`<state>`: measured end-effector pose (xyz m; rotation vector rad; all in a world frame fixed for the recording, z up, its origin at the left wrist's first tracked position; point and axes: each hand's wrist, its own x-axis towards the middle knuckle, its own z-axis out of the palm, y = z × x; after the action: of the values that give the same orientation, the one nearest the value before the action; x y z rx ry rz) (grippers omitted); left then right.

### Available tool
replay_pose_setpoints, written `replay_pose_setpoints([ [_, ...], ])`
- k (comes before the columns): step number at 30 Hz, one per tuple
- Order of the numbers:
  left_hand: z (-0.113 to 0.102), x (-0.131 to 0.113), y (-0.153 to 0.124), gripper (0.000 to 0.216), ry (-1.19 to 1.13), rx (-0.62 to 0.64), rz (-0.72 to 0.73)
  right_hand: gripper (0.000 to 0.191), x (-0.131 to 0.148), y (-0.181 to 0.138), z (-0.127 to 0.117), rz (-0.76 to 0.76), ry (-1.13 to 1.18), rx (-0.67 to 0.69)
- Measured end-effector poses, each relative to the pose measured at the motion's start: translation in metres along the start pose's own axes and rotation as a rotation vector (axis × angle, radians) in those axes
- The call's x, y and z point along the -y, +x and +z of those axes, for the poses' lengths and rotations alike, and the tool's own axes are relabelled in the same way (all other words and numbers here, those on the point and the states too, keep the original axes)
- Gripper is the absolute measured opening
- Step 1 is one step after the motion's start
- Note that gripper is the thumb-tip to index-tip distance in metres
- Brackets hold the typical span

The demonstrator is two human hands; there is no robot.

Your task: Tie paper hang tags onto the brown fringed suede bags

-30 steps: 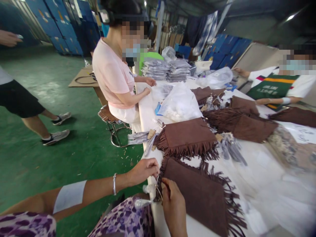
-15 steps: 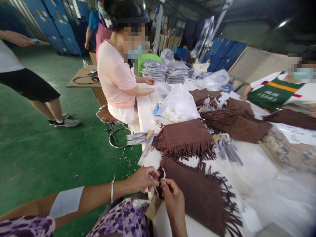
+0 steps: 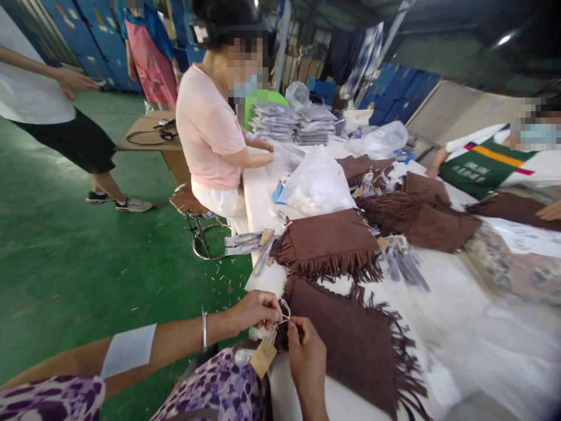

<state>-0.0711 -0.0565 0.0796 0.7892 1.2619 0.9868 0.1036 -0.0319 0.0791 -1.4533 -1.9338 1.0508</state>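
Note:
Near the table's front left edge, my left hand [image 3: 256,310] pinches a thin white string [image 3: 284,311]. My right hand [image 3: 307,348] pinches the same string from the other side, where it makes a loop. A tan cardboard tag [image 3: 263,357] hangs below my fingers, beside a small clear plastic wrapped piece [image 3: 243,357]. Right behind my hands lies a brown fringed suede bag [image 3: 346,339], flat on the white table, its upper left corner by the string. Another brown fringed bag [image 3: 331,237] lies just beyond it.
More brown bags [image 3: 442,225], wrapped straps [image 3: 405,266] and a white plastic bag [image 3: 315,184] cover the table. A co-worker in pink [image 3: 213,128] sits on a stool at the left edge. Another in green [image 3: 477,166] is across. A person in black shorts [image 3: 74,140] stands left.
My hands have drawn the string into a clearer loop, and the tag now hangs turned toward me. The person at left has stepped right; one in a pink apron shows more fully.

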Motion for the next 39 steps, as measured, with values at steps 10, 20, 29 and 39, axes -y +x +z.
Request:
replay_pose_setpoints([
  [10, -0.016, -0.008, 0.006, 0.030, -0.117, 0.342, -0.248, 0.030, -0.007, -0.039, 0.008, -0.068, -0.221, -0.058],
  [20, -0.023, -0.012, -0.001, 0.025, -0.176, 0.443, -0.287, 0.036, -0.008, -0.088, 0.047, 0.228, 0.207, -0.225],
  [29, -0.020, -0.022, -0.020, 0.068, 0.135, 0.663, -0.207, 0.039, 0.002, -0.068, 0.023, 0.102, 0.260, -0.077],
  [39, -0.010, -0.035, -0.047, 0.034, 0.715, 0.434, 0.236, 0.033, 0.016, -0.063, 0.031, 0.127, 0.469, 0.057],
])
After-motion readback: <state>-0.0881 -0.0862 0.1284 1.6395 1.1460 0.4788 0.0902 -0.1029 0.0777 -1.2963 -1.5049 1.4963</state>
